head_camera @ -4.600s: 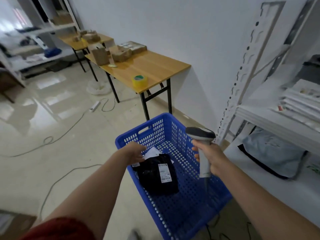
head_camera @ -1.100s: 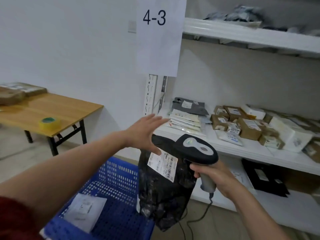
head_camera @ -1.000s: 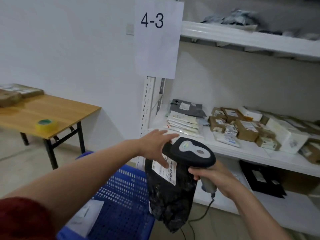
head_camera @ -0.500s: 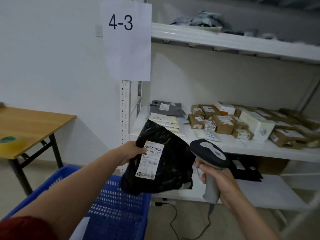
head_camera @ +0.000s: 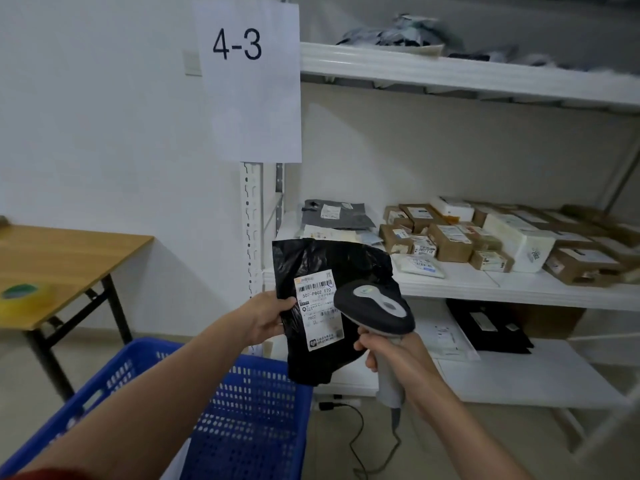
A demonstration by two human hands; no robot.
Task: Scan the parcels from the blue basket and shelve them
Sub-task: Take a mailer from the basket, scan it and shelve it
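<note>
My left hand (head_camera: 266, 318) grips the left edge of a black plastic parcel (head_camera: 325, 261) and holds it upright, with its white barcode label (head_camera: 317, 306) facing me. My right hand (head_camera: 391, 348) grips the handle of a grey and black barcode scanner (head_camera: 375, 308), whose head overlaps the parcel's lower right, close to the label. The blue basket (head_camera: 249, 403) stands below my left arm at the bottom left. Behind the parcel is the white shelf (head_camera: 485, 282), marked with a paper sign "4-3" (head_camera: 247, 81).
Several brown boxes (head_camera: 450, 240) and flat mailers (head_camera: 334, 216) fill the middle shelf. Dark parcels (head_camera: 488, 323) lie on the lower shelf. A wooden table (head_camera: 62, 251) with a tape roll (head_camera: 24, 296) stands at the left. The scanner's cable (head_camera: 360, 441) trails over the floor.
My left hand turned the black parcel more upright and squared its label to me. My right hand brought the scanner leftward, up against the label. The view shifted slightly left.
</note>
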